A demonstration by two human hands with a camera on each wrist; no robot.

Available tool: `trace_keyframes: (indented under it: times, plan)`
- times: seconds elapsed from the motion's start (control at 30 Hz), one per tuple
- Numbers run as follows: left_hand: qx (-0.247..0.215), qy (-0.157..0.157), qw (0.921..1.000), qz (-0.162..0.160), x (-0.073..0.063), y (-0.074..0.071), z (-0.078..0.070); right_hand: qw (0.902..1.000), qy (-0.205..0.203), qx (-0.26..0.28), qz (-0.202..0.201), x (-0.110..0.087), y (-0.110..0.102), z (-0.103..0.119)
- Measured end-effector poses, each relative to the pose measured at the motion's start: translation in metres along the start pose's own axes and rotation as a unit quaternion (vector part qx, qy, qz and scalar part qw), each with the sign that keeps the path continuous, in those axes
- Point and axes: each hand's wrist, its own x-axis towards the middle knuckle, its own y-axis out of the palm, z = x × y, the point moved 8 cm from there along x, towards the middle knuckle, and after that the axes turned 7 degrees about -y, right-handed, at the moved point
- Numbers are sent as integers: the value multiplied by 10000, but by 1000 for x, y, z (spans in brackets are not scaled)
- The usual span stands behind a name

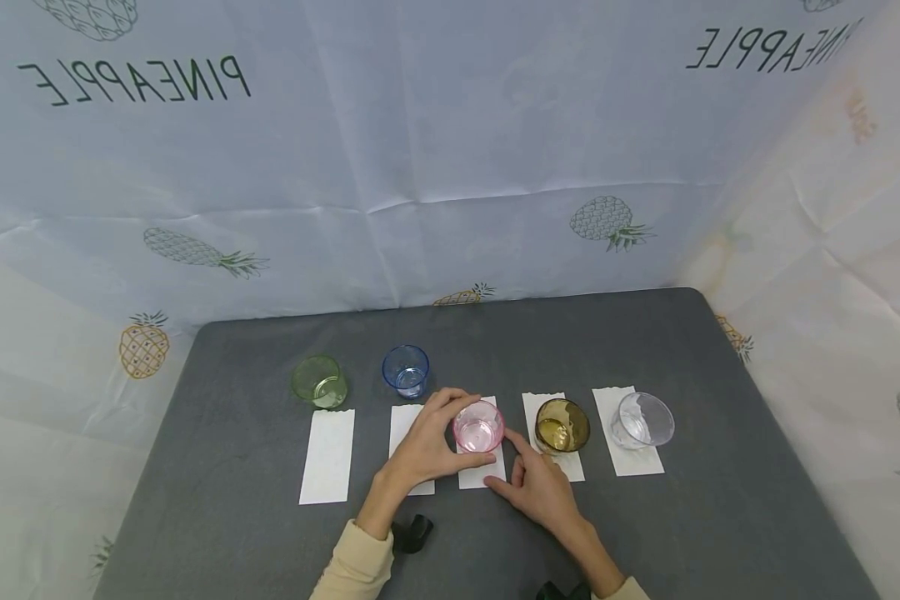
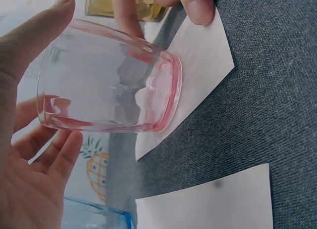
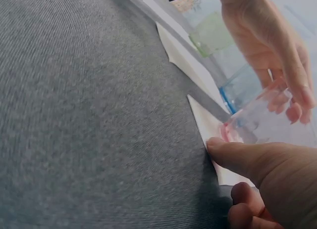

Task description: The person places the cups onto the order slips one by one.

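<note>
In the head view, my left hand [image 1: 427, 442] curves its thumb and fingers around a clear pink glass [image 1: 478, 427] near the rim. The glass stands over a white paper strip [image 1: 468, 479], its pink base close against it in the left wrist view. My right hand [image 1: 540, 492] reaches in from the right. Its extended index finger touches the side of the pink glass low down, and its thumb [image 3: 233, 155] lies at the paper's near edge. The other right fingers are bent and hold nothing.
Right of the hands, an amber glass [image 1: 562, 426] and a colourless glass [image 1: 642, 421] stand on paper strips. Behind two other strips, left of the pink glass, are a green glass [image 1: 320, 382] and a blue glass [image 1: 406, 371]. Printed fabric hangs behind the dark grey table [image 1: 225, 433].
</note>
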Motion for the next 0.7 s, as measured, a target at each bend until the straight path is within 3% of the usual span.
trace_keyframes:
  times: [0.1, 0.37, 0.7]
  plan:
    - [2, -14, 10000, 45, 0, 0, 0, 9998, -70, 185, -75, -1, -2, 3]
    - [161, 292, 9994, -82, 2, -14, -7, 9911, -770, 820, -714, -1, -24, 24]
    - [342, 727, 9964, -258, 17, -49, -14, 9705, -1369, 1766, -905, 4, -39, 51]
